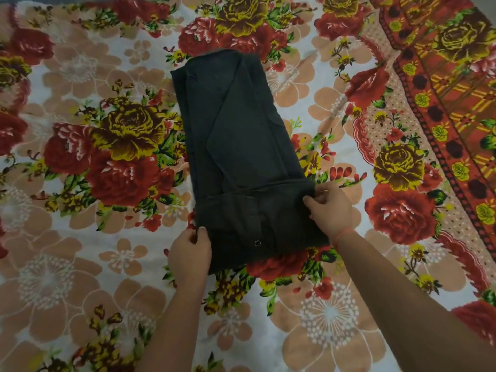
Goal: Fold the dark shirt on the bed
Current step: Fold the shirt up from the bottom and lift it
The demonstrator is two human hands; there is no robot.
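The dark shirt (236, 146) lies as a long narrow strip on the flowered bed (80, 210), its sides folded inward. The near end is turned up over itself, making a doubled band with a small round snap showing. My left hand (189, 255) pinches the left edge of that band. My right hand (331, 210) pinches its right corner, and a thin red thread circles that wrist. The far end of the shirt lies flat and untouched.
The bedsheet carries big red, yellow and tan roses. A red and orange bordered part of the sheet (442, 84) runs along the right side. Open sheet surrounds the shirt on all sides.
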